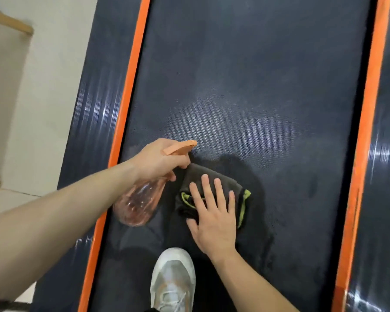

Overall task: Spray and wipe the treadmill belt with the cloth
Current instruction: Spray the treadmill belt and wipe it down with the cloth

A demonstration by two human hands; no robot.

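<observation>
The dark treadmill belt (245, 70) fills the middle of the head view, with a pale sprayed patch at its centre. My left hand (158, 161) grips a clear pink spray bottle (137, 203) by its orange trigger head, nozzle pointing up the belt. Just right of the bottle lies a folded dark cloth with lime-green edging (241, 199). My right hand (214, 212) presses flat on the cloth with straight, spread fingers.
Orange strips (126, 91) border the belt on both sides, with dark ribbed side rails (92, 104) beyond them. A white sneaker (173, 278) stands on the belt just below my right hand. Pale floor and a wooden frame lie at the far left.
</observation>
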